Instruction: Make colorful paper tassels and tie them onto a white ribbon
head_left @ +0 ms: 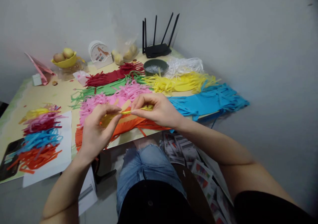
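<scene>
Between my two hands a yellow paper strip is pinched, above the front edge of the table. My left hand is closed on its left end with thumb and forefinger. My right hand pinches it close by, and more yellow shows around the fingers. Just beneath lies an orange fringed bundle. Pink fringe spreads behind my left hand. To the right of my right hand is a blue fringed sheet, with yellow fringe behind it.
Small fringe bundles lie on white paper at left, beside a phone. Red fringe, green fringe, a dark green bowl, white fringe and a router stand further back. Printed packets lie below.
</scene>
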The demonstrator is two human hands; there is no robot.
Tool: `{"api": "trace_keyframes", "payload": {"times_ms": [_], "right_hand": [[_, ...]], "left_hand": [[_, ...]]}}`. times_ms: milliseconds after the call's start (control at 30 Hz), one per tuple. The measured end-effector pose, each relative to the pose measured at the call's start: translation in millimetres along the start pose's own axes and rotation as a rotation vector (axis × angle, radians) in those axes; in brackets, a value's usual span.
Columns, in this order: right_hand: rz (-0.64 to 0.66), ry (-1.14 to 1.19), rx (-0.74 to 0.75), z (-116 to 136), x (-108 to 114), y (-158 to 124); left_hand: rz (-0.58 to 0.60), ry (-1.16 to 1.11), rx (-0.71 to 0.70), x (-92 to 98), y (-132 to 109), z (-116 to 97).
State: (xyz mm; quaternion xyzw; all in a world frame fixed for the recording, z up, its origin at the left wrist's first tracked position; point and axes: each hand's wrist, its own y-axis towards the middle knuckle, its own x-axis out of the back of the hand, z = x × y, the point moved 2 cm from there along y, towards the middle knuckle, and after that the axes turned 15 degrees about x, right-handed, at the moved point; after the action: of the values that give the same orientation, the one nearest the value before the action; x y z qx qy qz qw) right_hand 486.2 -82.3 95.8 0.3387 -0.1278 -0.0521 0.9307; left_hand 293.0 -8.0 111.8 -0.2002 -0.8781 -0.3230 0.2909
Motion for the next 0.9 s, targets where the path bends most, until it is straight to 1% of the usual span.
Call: {"api": "trace_keyframes", "payload": {"times_ms": [167, 267, 333, 400, 500, 567, 600, 633, 667, 700, 767, 833, 900], "right_hand": [[-0.031, -0.219, 0.227, -1.5, -5.7, -4.6], [0.000, -0.381, 0.358, -0.6, -9.6, -9.2], [0.043, -0.453, 0.410, 2.5, -8.2, -8.8], [0.094, -0.423, 0.365, 4.8, -2.2, -2.9], [0.196, -0.170, 0.126, 0.7, 8.5, 12.9], [0.309, 0.029, -0.016, -6.2, 8.7, 21.4], [0.366, 0.118, -0.070, -9.9, 6.1, 23.6], [0.401, 0.195, -0.113, -13.3, 2.1, 24.4], [0.404, 0.259, -0.145, -16.0, -2.7, 23.9], [0.375, 0.306, -0.168, -17.8, -7.7, 22.5], [0.257, 0.342, -0.165, -17.9, -17.0, 18.3], [0.150, 0.312, -0.110, -14.5, -23.7, 13.8], [0.098, 0.290, -0.059, -10.4, -28.4, 10.4]], "left_hand": [[0.025, 0.132, -0.055, -1.1, 3.0, -1.0], [0.035, 0.163, -0.105, -3.7, 7.4, 0.7], [0.001, 0.217, -0.173, -4.2, 10.1, 3.4], [-0.070, 0.298, -0.329, -3.4, 11.3, 7.2], [-0.217, 0.352, -0.624, -0.2, 8.9, 15.8], [-0.284, 0.345, -0.738, 1.6, 6.0, 23.1], [-0.307, 0.345, -0.763, 1.9, 4.6, 26.8], [-0.315, 0.350, -0.770, 1.3, 3.3, 30.3], [-0.319, 0.354, -0.755, 0.1, 2.1, 33.4], [-0.320, 0.351, -0.714, -1.7, 1.1, 36.3], [-0.316, 0.319, -0.564, -7.1, -0.5, 40.3], [-0.336, 0.230, -0.405, -13.7, -3.2, 40.5], [-0.371, 0.090, -0.292, -20.3, -7.2, 36.3]]}}
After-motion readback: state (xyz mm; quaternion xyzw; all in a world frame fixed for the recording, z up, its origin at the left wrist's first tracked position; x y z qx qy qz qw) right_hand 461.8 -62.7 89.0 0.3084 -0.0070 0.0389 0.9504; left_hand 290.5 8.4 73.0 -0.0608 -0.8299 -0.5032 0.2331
